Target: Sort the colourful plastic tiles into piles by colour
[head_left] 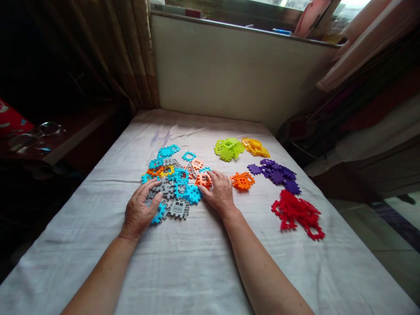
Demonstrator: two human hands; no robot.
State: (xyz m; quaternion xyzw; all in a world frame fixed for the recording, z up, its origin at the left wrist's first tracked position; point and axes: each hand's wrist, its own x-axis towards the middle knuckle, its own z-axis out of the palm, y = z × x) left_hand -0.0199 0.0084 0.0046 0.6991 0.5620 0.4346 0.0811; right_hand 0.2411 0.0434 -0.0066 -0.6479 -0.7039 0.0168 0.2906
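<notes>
A mixed heap of flat plastic interlocking tiles with notched edges lies in front of me, mostly blue tiles (181,176) and grey tiles (179,208). My left hand (139,210) rests at the heap's left side, thumb and fingers apart, over grey and blue pieces. At the right side, my right hand (219,190) has its thumb and fingers around the edge of an orange interlocking tile (204,180); its other fingertips are partly hidden. A yellow tile (167,170) and further orange pieces (155,171) show among the blue and grey ones.
Sorted piles lie to the right: lime green tiles (229,149), yellow-orange tiles (256,147), orange tiles (243,180), purple tiles (277,172) and red tiles (297,214). A pale sheet (183,271) covers the surface, which meets a wall (229,74) at the back.
</notes>
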